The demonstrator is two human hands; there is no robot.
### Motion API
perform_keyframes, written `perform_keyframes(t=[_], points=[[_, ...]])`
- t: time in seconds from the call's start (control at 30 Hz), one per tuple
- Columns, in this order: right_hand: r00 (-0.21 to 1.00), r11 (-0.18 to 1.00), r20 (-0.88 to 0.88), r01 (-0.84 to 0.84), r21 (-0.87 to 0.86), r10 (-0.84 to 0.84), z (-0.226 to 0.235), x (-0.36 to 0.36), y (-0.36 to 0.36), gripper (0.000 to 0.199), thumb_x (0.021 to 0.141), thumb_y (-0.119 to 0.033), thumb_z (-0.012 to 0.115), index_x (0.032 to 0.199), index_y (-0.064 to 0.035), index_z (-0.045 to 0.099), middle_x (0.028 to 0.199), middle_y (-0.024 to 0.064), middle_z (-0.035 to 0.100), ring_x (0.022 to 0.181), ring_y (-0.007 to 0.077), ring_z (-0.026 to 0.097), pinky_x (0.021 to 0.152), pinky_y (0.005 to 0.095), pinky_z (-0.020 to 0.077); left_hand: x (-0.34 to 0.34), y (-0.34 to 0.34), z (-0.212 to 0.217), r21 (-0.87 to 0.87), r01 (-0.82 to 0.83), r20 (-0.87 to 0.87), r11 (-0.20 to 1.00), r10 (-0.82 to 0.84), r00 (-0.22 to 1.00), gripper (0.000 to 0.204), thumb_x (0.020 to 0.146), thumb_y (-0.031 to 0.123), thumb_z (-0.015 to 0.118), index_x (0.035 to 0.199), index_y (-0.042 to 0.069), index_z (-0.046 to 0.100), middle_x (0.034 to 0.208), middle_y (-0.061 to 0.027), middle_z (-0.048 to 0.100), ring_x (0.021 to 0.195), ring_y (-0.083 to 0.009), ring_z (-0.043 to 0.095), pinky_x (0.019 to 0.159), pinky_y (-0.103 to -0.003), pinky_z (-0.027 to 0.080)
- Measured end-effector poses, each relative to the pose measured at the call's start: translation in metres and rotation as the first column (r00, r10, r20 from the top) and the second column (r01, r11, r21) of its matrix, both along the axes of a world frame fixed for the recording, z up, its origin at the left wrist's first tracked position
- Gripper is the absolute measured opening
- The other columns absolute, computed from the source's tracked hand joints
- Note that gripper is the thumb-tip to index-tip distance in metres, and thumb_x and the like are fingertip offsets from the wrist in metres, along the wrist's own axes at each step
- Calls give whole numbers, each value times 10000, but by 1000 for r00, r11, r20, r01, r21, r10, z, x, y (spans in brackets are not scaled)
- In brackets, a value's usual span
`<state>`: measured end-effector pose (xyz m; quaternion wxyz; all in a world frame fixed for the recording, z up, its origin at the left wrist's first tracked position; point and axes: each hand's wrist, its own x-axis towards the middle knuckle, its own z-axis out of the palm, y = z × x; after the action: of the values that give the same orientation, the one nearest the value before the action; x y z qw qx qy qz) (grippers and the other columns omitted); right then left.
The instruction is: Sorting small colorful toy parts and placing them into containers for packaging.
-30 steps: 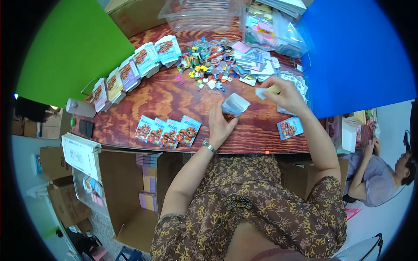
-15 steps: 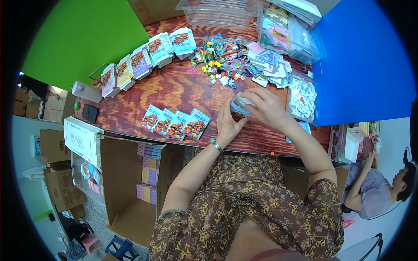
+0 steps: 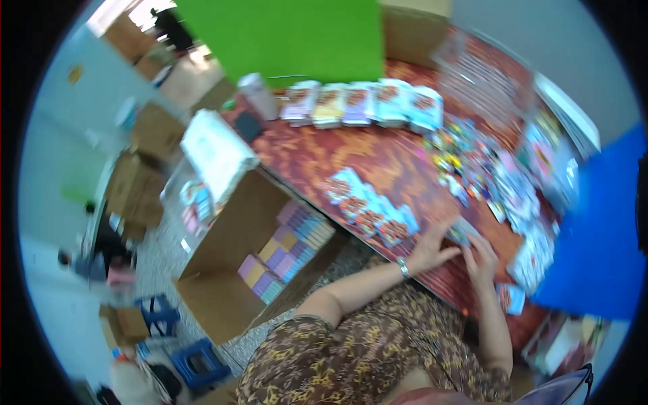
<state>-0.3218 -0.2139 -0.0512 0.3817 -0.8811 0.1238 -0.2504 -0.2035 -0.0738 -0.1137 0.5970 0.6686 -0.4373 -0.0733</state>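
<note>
Both of my hands meet over a small pale packet near the front edge of the red-brown wooden table. My left hand, with a bracelet at the wrist, holds its left side. My right hand grips its right side. Just left of my hands lies a row of blue and red packets. The picture is blurred by head motion, so the packet's details are unclear.
A heap of small colourful items lies past my hands. Stacked packets line the table's far side by a green board. An open cardboard box with pastel packs stands on the floor at left. A blue board is right.
My head has turned left, swinging the table to the upper right and bringing the floor box into view. My right hand came in from the far pile to join the left on the packet.
</note>
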Motion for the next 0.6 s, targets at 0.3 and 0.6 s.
perform_keyframes(t=[0.3,0.6], points=[[978,978,34,-203,-47,205,10,2,-21,251,891,32,666,1138,-1,697,1128,176,690,1032,261,691,834,336,567,17,10,15,-104,51,72,993,-43,996,371,877,54,719,1228,34,601,1282,-186,619,1186,-347,623,992,-406,514],[995,931,-49,-59,360,82,24,22,-10,154,888,37,644,1040,13,645,1030,156,670,880,276,679,765,341,547,43,16,23,-139,188,41,972,-184,982,226,867,26,715,1083,13,650,1204,-173,660,1103,-328,667,928,-396,541]])
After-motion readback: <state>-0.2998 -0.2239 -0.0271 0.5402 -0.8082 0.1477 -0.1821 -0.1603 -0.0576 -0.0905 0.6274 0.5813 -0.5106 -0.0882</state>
